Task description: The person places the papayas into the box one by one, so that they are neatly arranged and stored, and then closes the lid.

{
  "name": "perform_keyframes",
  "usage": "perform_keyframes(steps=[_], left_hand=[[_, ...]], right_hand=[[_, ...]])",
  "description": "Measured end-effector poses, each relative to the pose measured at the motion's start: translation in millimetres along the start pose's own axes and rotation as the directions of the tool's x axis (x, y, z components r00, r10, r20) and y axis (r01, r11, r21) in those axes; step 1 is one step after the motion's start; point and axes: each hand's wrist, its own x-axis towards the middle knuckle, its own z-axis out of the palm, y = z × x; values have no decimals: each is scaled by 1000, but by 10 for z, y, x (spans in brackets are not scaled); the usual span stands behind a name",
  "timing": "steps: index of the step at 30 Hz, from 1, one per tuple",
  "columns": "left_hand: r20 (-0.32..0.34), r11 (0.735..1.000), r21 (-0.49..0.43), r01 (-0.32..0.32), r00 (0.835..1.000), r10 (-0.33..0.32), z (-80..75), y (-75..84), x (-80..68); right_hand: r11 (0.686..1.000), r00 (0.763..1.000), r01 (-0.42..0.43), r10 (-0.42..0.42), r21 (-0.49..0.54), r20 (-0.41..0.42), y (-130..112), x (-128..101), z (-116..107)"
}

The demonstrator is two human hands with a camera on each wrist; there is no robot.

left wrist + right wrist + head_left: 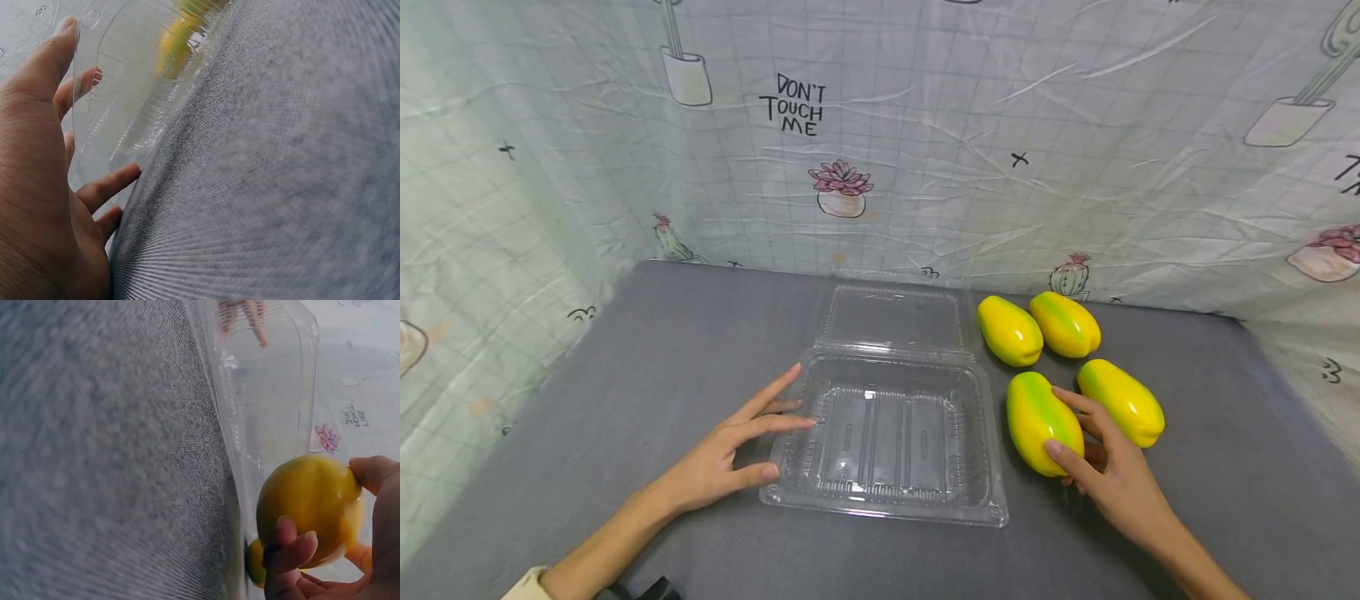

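Presently the right hand (pixel 1108 471) curls round the nearest mango (pixel 1043 422), at three o'clock of the open clear box (pixel 887 500). The left hand (pixel 722 458), fingers spread flat, steadies the box's nine o'clock wall. Risk: the light box may skid if bumped; the smooth fruit could slip.

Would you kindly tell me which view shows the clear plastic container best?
The head view: the clear plastic container appears whole, lid open, empty. The left wrist view shows only its near wall beside the left hand; the right wrist view shows one side edge-on.
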Motion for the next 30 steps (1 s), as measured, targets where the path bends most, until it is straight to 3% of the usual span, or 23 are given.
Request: perform_keyframes(steps=[10,23,30], left_hand=[[-10,1000,8,-5,1000,5,-9,26,11],[4,1000,-11,24,1000,-24,-12,13,11],[9,999,-21,34,999,-34,-14,28,16]], right_hand=[[996,997,78,-79,-36,-26,-175,34,-66],[985,983,173,-174,22,55,-362,140,-77],[958,955,285,-287,32,74,-454,228,-18]])
